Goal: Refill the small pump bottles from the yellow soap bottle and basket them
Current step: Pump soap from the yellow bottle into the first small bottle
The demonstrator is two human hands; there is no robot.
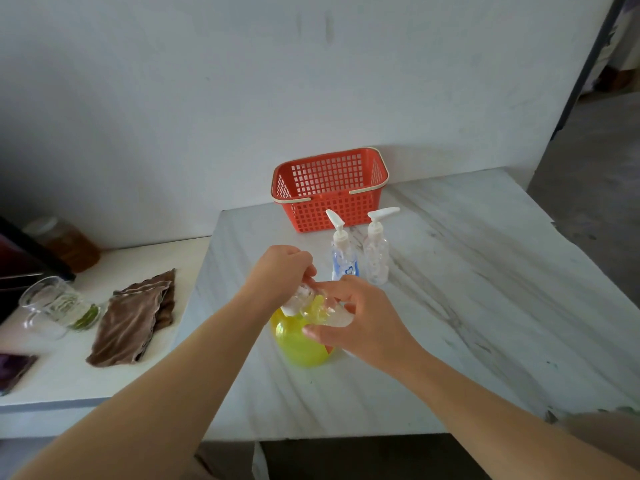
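The yellow soap bottle (298,342) stands on the white marble table (450,306), partly hidden under my hands. My left hand (280,271) grips the white pump head (298,299) of a small clear pump bottle (325,311) held tilted just above the yellow one. My right hand (356,317) curls round that small bottle's body. Two other small pump bottles stand upright behind: one with a blue print (343,254), one clear (376,252). The red basket (330,188) sits at the table's back edge, with nothing seen inside.
On a lower white counter to the left lie a folded brown cloth (135,317), a clear glass jug (55,306) and an amber jar (67,242). A dark appliance (20,261) stands at the far left. The wall is close behind the basket.
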